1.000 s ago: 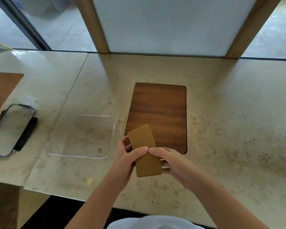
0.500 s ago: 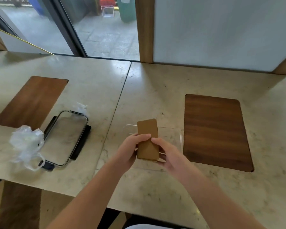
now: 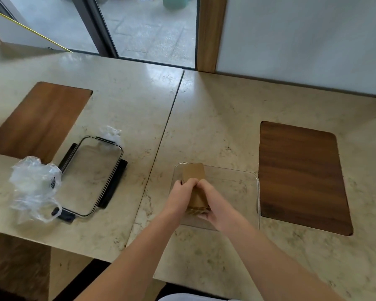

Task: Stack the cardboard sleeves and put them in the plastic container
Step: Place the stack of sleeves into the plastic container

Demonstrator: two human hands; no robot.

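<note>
Your left hand (image 3: 181, 195) and right hand (image 3: 213, 203) clasp the sleeves (image 3: 193, 178) from either side, fingers curled over the top face so that the fingertips meet near the middle of the stack. Both forearms reach in from the near edge and converge on it. You hold the stack in the left part of the clear container (image 3: 255, 187), far end close to the rear left corner; whether it rests on the bottom, you cannot tell. The container sits on the table (image 3: 215, 118), just left of a wooden inlay (image 3: 300, 174). Well to the left lie a lid (image 3: 89, 174) and a crumpled bag (image 3: 33, 187).
</note>
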